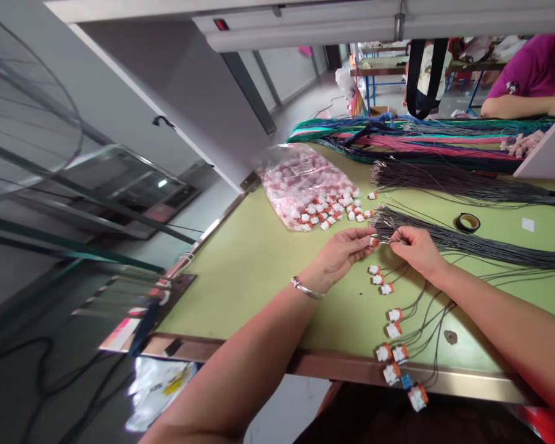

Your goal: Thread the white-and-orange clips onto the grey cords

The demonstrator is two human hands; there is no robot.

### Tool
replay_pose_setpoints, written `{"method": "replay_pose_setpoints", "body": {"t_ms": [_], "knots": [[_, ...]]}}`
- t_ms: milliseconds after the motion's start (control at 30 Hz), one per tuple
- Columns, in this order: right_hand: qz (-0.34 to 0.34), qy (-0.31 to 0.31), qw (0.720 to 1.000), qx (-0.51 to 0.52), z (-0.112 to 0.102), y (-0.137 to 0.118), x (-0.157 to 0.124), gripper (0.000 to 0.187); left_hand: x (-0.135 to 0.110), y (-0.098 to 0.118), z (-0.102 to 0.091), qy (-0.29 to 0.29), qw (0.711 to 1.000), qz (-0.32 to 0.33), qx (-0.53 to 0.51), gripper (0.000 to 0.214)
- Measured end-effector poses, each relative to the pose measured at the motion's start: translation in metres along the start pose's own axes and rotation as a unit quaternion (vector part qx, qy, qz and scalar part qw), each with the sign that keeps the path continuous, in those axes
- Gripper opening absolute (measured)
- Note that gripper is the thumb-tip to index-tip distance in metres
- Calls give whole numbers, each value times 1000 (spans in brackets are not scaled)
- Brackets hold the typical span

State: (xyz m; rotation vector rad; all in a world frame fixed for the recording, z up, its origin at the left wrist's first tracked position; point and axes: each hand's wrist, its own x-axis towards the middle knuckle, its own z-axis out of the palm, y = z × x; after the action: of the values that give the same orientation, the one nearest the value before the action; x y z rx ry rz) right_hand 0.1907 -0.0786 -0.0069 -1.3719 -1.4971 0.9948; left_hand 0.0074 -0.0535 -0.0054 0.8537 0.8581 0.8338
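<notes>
My left hand (pixel 345 253), with a bracelet at the wrist, pinches a small white and orange connector (pixel 374 242). Just to its right, my right hand (pixel 416 250) is closed on a thin dark wire (pixel 394 237), whose end points toward the connector. Whether the wire touches the connector I cannot tell. Beyond both hands lies a bundle of dark grey wires (pixel 481 242) with bare-looking metal ends. Nearer me, several connectors (pixel 394 330) fitted on wires lie in a rough row down to the table's front edge.
A clear plastic bag (pixel 300 176) spills loose connectors on the green table (pixel 222 277). Behind are a second dark bundle (pixel 448 180) and coloured wires (pixel 416 140). A tape roll (pixel 467 222) lies at right. A co-worker's arm (pixel 522 106) rests across the table. A lamp housing (pixel 314 29) hangs overhead.
</notes>
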Motion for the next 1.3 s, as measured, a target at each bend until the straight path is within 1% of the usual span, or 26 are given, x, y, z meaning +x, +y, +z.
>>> {"method": "replay_pose_setpoints", "body": {"t_ms": [167, 300, 400, 533, 600, 633, 767, 900, 967, 1133, 1300], "knots": [[-5, 5, 999, -35, 1, 3, 0, 9, 1, -1, 1, 1, 1000, -23, -20, 14], [-6, 5, 999, -49, 2, 4, -1, 8, -1, -2, 3, -4, 999, -26, -19, 16], [-6, 13, 995, -94, 2, 4, -2, 7, -2, -3, 4, 5, 1000, -13, -1, 20], [-10, 16, 989, -144, 3, 8, -2, 7, -3, -4, 6, 21, 995, 44, 90, 24], [-18, 9, 990, -143, 3, 11, -1, 8, -3, -6, 7, 23, 990, 65, 120, 25], [-21, 4, 990, -139, 3, 12, -1, 8, -2, -7, 8, 23, 990, 66, 121, 26], [-29, -16, 992, -121, 1, 14, 2, 10, 1, -11, 11, 16, 996, 45, 81, 30], [-32, -22, 992, -121, -1, 11, 3, 11, 2, -14, 14, 6, 995, 63, 81, 28], [-32, -24, 991, -126, -1, 9, 4, 10, 1, -14, 15, 10, 994, 67, 83, 26], [-8, -10, 998, -61, -1, 6, 3, 9, 0, -10, 13, 18, 997, 47, 64, 26], [-6, -23, 993, -112, 0, 6, 3, 9, 1, -10, 12, 14, 997, 46, 57, 25]]}}
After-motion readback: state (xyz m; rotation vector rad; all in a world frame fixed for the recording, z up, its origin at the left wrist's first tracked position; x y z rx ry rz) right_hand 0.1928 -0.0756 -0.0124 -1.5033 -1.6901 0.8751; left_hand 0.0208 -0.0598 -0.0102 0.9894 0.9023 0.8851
